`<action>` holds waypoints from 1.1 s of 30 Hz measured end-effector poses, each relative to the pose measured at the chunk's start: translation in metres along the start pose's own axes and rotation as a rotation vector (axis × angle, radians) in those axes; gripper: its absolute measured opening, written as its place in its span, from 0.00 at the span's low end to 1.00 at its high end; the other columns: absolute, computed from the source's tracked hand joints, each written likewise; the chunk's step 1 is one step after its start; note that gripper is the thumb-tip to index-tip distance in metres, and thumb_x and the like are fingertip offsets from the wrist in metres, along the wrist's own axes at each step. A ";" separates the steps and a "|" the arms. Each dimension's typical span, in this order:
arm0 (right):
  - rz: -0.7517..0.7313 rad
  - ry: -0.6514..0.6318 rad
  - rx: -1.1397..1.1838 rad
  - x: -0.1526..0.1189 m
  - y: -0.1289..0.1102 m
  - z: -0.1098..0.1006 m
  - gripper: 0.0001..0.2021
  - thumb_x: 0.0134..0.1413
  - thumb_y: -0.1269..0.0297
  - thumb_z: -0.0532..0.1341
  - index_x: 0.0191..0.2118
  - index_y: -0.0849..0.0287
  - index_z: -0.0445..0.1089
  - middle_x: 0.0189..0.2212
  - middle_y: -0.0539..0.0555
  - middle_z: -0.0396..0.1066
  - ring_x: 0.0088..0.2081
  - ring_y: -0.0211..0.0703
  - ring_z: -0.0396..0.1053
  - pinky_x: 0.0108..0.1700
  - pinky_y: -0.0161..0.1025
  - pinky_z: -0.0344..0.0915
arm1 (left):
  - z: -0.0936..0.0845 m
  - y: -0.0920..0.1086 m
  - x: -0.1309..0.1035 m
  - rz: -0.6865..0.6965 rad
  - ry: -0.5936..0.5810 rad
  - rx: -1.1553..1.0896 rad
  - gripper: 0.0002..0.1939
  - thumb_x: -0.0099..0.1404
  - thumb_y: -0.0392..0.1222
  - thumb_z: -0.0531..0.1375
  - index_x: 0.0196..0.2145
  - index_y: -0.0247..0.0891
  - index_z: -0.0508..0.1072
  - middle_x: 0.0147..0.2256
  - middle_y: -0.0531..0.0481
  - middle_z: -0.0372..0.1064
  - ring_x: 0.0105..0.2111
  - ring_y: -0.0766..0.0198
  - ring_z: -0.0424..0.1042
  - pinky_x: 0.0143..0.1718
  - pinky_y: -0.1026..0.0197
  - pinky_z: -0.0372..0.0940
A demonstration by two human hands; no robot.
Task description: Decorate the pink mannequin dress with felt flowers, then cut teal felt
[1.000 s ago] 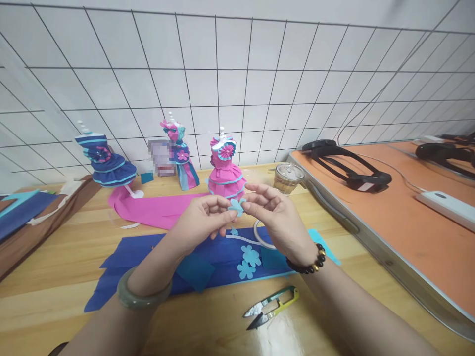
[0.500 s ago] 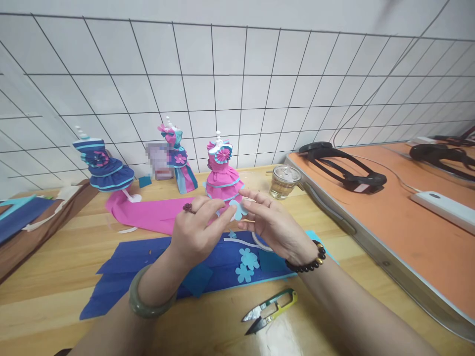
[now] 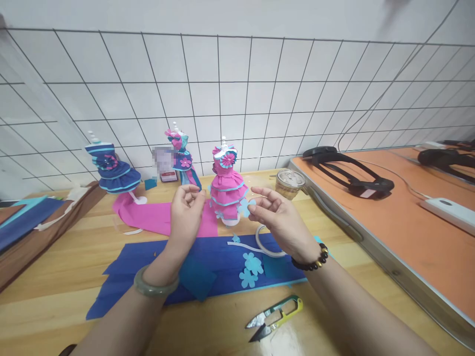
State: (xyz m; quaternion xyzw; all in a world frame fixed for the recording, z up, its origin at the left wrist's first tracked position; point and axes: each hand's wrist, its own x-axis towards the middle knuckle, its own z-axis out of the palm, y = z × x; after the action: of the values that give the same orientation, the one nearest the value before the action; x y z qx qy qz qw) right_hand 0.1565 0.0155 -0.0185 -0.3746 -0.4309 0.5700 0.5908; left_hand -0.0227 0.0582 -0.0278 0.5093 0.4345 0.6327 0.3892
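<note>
Between thumb and finger, my right hand (image 3: 276,217) pinches a light blue paper flower (image 3: 245,207) beside the pink ruffled dress (image 3: 227,185) on its small white mannequin. My left hand (image 3: 187,210) is raised left of that dress, its thumb and index fingertips pressed together; anything between them is too small to make out. Below the hands lies dark blue crepe paper (image 3: 148,262) with light blue flowers (image 3: 253,263) on it. A roll of white tape (image 3: 265,247) rests on its far edge, partly behind my right hand.
Green-yellow thread snips (image 3: 274,318) lie near the front. Two more dressed mannequins (image 3: 118,168) (image 3: 183,160) and a lidded cup (image 3: 290,180) stand at the back. Pink crepe paper (image 3: 148,212) lies left. An orange-topped case (image 3: 408,217) holds black headsets (image 3: 349,173).
My left hand has come away from the paper flower and moved left. The flower stays in my right hand, and more of the pink dress shows between the hands. The view has shifted slightly.
</note>
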 end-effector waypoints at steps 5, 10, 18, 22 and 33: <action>-0.031 0.016 -0.093 0.003 0.001 -0.001 0.24 0.40 0.67 0.67 0.46 0.60 0.63 0.26 0.47 0.68 0.28 0.34 0.66 0.34 0.37 0.64 | 0.003 -0.009 -0.002 -0.436 -0.085 -0.323 0.11 0.52 0.40 0.61 0.27 0.38 0.59 0.18 0.59 0.57 0.12 0.76 0.52 0.09 0.74 0.39; 0.009 -0.154 -0.337 0.007 0.007 -0.011 0.22 0.42 0.68 0.65 0.46 0.60 0.62 0.26 0.46 0.66 0.28 0.35 0.65 0.33 0.36 0.63 | 0.009 -0.020 -0.009 -0.725 -0.150 -0.502 0.09 0.52 0.34 0.56 0.20 0.37 0.56 0.14 0.60 0.52 0.10 0.77 0.48 0.08 0.74 0.38; 0.120 -0.379 -0.855 0.014 0.018 -0.041 0.08 0.41 0.75 0.60 0.32 0.60 0.66 0.25 0.48 0.65 0.26 0.36 0.63 0.29 0.34 0.60 | 0.009 -0.014 -0.010 -0.815 -0.183 -0.587 0.06 0.54 0.33 0.53 0.23 0.37 0.57 0.13 0.61 0.49 0.09 0.77 0.46 0.08 0.74 0.38; 0.185 -0.455 -0.905 0.015 0.024 -0.042 0.06 0.42 0.77 0.58 0.29 0.61 0.65 0.23 0.48 0.66 0.25 0.36 0.64 0.29 0.34 0.61 | 0.011 -0.013 -0.011 -0.819 -0.198 -0.603 0.09 0.54 0.33 0.54 0.21 0.37 0.56 0.13 0.61 0.49 0.09 0.77 0.46 0.08 0.75 0.38; -0.015 -0.569 -1.012 -0.005 0.061 -0.001 0.09 0.45 0.76 0.59 0.35 0.61 0.70 0.26 0.50 0.69 0.27 0.36 0.66 0.29 0.32 0.61 | 0.012 -0.012 -0.013 -0.801 -0.200 -0.614 0.09 0.52 0.31 0.54 0.19 0.36 0.56 0.13 0.60 0.50 0.09 0.77 0.47 0.07 0.74 0.40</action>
State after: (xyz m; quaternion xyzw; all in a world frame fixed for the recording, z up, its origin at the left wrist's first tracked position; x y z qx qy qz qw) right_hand 0.1363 0.0146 -0.0764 -0.4395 -0.7943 0.3669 0.2032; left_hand -0.0079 0.0520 -0.0416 0.2231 0.3502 0.4804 0.7726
